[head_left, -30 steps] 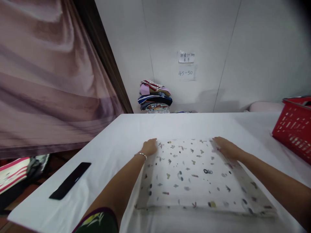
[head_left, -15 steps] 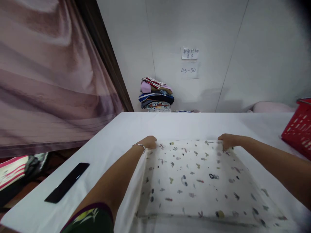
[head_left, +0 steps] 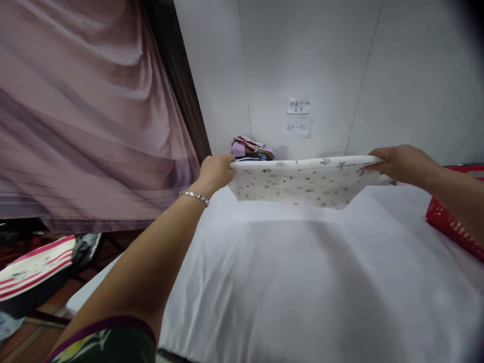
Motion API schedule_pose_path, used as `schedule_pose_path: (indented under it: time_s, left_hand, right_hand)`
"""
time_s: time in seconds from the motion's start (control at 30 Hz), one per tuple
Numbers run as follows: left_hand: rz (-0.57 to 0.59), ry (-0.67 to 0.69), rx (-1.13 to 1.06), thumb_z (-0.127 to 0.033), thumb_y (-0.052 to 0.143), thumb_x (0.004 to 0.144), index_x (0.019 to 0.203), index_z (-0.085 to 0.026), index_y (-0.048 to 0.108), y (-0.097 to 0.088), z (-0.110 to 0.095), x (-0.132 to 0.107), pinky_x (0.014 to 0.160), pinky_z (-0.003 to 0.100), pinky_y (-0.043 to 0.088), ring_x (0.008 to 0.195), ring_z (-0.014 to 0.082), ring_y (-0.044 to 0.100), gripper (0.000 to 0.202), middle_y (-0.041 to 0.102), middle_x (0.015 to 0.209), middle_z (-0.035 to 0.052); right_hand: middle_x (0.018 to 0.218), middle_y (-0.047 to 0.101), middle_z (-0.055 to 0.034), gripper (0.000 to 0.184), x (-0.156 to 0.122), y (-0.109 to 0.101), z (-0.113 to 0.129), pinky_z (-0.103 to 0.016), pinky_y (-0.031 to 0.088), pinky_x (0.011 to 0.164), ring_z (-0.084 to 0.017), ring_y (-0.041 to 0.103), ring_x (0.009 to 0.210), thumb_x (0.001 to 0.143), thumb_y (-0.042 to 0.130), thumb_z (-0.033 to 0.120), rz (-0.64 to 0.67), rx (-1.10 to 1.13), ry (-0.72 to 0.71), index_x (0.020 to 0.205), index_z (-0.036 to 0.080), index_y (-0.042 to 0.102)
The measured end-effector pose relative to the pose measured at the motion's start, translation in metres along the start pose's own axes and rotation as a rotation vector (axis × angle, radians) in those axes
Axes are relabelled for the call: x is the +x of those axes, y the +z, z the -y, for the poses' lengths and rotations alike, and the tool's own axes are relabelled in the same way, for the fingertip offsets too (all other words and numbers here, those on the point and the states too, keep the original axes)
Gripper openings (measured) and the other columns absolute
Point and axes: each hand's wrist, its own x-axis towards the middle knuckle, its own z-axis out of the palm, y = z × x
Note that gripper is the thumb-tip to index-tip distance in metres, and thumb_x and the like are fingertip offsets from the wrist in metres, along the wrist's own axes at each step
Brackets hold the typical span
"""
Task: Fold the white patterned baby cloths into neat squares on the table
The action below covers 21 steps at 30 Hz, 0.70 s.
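Observation:
A folded white cloth point(head_left: 302, 182) printed with small leaves and dots hangs in the air above the white-covered table point(head_left: 287, 282). My left hand point(head_left: 216, 170) is closed on its left end; a bracelet sits on that wrist. My right hand point(head_left: 397, 162) is closed on its right end. The cloth is stretched flat between both hands, well off the table and toward the far wall. Behind its left end, a stack of folded clothes point(head_left: 251, 148) stands against the wall, partly hidden by the cloth.
A red plastic basket point(head_left: 451, 222) sits at the table's right edge. A pink curtain point(head_left: 83, 121) hangs at the left, with striped fabric point(head_left: 34, 264) on the floor below it. Two paper notes point(head_left: 298, 117) are stuck to the white wall.
Both hands gripped the far corners of the cloth and lifted it off the table, carrying it up and forward. The view has shifted; the black phone is out of sight.

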Motion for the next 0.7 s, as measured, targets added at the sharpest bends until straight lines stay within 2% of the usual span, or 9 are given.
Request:
schedule_pose_path:
  time_s: [0.07,0.13,0.2,0.27,0.33,0.4,0.5,0.6,0.7]
  left_hand:
    - [-0.036,0.007,0.008,-0.018,0.044,0.08,0.106,-0.021,0.059,-0.002,-0.004,-0.024,0.089,0.036,0.035,0.102,0.0249,0.053,0.03,0.062,0.104,0.007]
    - [0.006,0.054,-0.014,-0.014,0.041,0.082,0.108,-0.02,0.057,0.016,-0.012,-0.056,0.093,0.039,0.03,0.105,0.0254,0.05,0.032,0.06,0.104,0.0074]
    - [0.095,0.123,-0.057,-0.01,0.038,0.082,0.108,-0.021,0.057,0.051,-0.022,-0.097,0.092,0.04,0.029,0.104,0.0244,0.049,0.034,0.059,0.104,0.0082]
    - [0.176,0.195,-0.116,-0.009,0.036,0.084,0.107,-0.022,0.056,0.095,-0.033,-0.141,0.09,0.039,0.031,0.101,0.0228,0.049,0.034,0.058,0.104,0.0084]
    - [0.256,0.279,-0.162,-0.008,0.035,0.084,0.104,-0.022,0.057,0.137,-0.042,-0.181,0.087,0.038,0.033,0.097,0.0218,0.049,0.032,0.057,0.101,0.0079]
    - [0.311,0.307,-0.196,-0.005,0.037,0.082,0.1,-0.02,0.058,0.166,-0.048,-0.209,0.084,0.036,0.035,0.094,0.0209,0.049,0.032,0.057,0.1,0.0069]
    - [0.272,0.262,-0.217,-0.002,0.04,0.078,0.102,-0.02,0.057,0.176,-0.048,-0.227,0.084,0.035,0.036,0.096,0.021,0.048,0.034,0.057,0.101,0.0059]
    - [0.236,0.256,-0.222,0.0,0.039,0.077,0.102,-0.021,0.057,0.164,-0.044,-0.234,0.083,0.035,0.036,0.094,0.0209,0.048,0.037,0.057,0.1,0.0053]
    - [0.265,0.295,-0.252,0.0,0.038,0.077,0.101,-0.022,0.057,0.157,-0.041,-0.251,0.082,0.035,0.036,0.091,0.0205,0.048,0.038,0.058,0.098,0.0046]
  right_hand:
    - [0.087,0.065,-0.0067,0.031,-0.019,0.006,-0.002,-0.028,0.036,0.066,-0.017,0.056,0.077,0.084,0.044,0.034,-0.123,-0.102,-0.078,0.102,0.017,0.063]
    - [0.1,0.064,-0.0113,0.031,-0.043,0.035,-0.01,-0.033,0.036,0.079,-0.022,0.055,0.093,0.084,0.038,0.021,-0.169,-0.173,-0.223,0.103,0.014,0.063]
    - [0.109,0.062,-0.0137,0.034,-0.072,0.083,-0.021,-0.038,0.034,0.089,-0.025,0.053,0.102,0.08,0.039,0.012,-0.131,-0.161,-0.318,0.104,0.015,0.063]
    - [0.116,0.061,-0.0133,0.04,-0.108,0.14,-0.033,-0.042,0.033,0.095,-0.028,0.052,0.107,0.076,0.04,0.008,-0.073,-0.105,-0.389,0.107,0.016,0.064]
    - [0.111,0.064,-0.012,0.041,-0.145,0.192,-0.042,-0.044,0.038,0.092,-0.028,0.056,0.103,0.074,0.039,0.009,0.006,-0.033,-0.458,0.104,0.019,0.067]
    - [0.11,0.065,-0.0084,0.042,-0.176,0.228,-0.048,-0.043,0.043,0.088,-0.027,0.057,0.102,0.074,0.04,0.012,0.065,0.043,-0.527,0.104,0.022,0.067]
    - [0.107,0.066,-0.0078,0.043,-0.204,0.24,-0.053,-0.044,0.045,0.085,-0.026,0.059,0.099,0.074,0.038,0.012,-0.008,0.089,-0.495,0.104,0.022,0.067]
    - [0.104,0.067,-0.007,0.037,-0.219,0.222,-0.056,-0.045,0.045,0.084,-0.025,0.06,0.094,0.078,0.04,0.018,-0.027,0.114,-0.488,0.102,0.025,0.067]
    - [0.104,0.067,-0.0058,0.034,-0.237,0.211,-0.061,-0.045,0.046,0.084,-0.026,0.061,0.094,0.08,0.044,0.026,0.023,0.159,-0.495,0.104,0.029,0.067]
